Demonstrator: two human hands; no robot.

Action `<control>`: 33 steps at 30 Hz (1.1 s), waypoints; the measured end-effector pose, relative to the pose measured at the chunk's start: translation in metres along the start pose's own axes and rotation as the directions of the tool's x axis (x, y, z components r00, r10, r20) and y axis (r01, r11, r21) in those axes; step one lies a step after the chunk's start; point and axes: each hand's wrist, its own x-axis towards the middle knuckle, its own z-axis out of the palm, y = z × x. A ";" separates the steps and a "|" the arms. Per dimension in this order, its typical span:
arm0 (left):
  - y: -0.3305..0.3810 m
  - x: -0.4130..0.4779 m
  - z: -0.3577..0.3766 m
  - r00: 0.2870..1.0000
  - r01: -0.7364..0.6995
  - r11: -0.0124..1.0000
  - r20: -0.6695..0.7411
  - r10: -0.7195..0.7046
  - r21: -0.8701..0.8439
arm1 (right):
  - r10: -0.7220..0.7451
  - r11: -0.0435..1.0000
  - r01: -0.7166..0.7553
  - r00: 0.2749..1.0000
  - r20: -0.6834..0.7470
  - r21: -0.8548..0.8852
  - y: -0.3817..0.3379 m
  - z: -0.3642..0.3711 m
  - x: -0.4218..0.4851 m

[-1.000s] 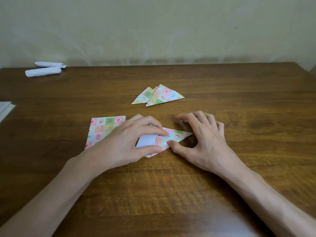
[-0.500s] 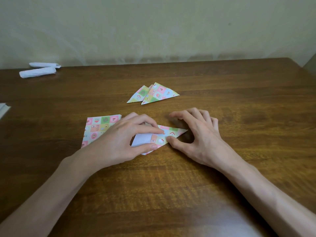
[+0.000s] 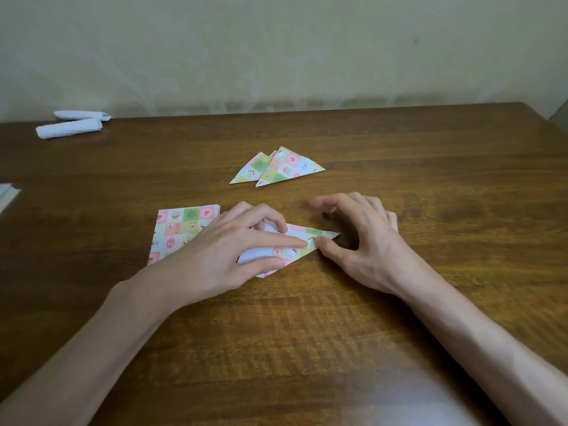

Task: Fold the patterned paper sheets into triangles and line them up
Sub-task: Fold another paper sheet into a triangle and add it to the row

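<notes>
Two bare hands are shown on one half-folded pastel checked paper sheet (image 3: 296, 249), which is laid near the middle of the brown wooden table (image 3: 307, 348). Its long axis is run from near-left to far-right, with the sharp tip turned toward the table's right edge. The wide end, its white underside exposed, is covered by the left hand (image 3: 224, 250), whose outstretched index finger and thumb are pressed flat on the paper; nothing is gripped. The narrow end is pinned by the thumb of the right hand (image 3: 375, 253), whose arched fingers are spread loosely beyond the sheet. The unfinished crease is judged to be within reach of either hand, the left being nearer. A stack of flat patterned sheets (image 3: 181, 229) is partly covered by the left hand on its left side, and two folded patterned triangles (image 3: 285, 167) are overlapped toward the far edge.
</notes>
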 end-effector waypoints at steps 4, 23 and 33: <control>0.005 -0.002 -0.002 0.998 -0.029 0.993 0.064 0.022 0.113 | 0.016 0.996 -0.018 1.000 0.024 0.085 0.004 -0.006 0.002; -0.002 -0.007 -0.004 0.999 -0.032 0.999 0.016 0.032 0.020 | 0.021 0.988 -0.021 1.000 0.002 0.153 0.012 -0.011 0.006; -0.002 -0.007 -0.009 1.000 -0.030 0.999 0.001 0.030 -0.033 | 0.007 0.997 -0.010 0.999 -0.039 -0.076 -0.005 0.006 -0.001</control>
